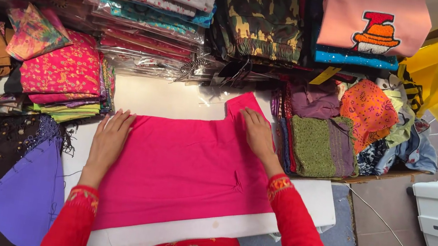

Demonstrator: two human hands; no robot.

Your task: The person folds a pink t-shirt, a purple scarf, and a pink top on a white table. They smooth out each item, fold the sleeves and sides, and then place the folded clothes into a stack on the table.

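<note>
I observe a bright pink cotton garment [182,170] spread flat on a white table [184,231]. The left hand [109,141] lies palm down on the garment's left edge, fingers extended. The right hand [257,135] presses flat on the upper right portion, beside the neckline cut. Both forearms wear red embroidered sleeves [295,234]. A purple cloth with dark brown lace trim [16,184] lies left of the garment. Stacks of folded patterned fabrics [63,72] stand behind at left; a green knitted folded piece [318,146] sits at right, just beside the right hand.
</note>
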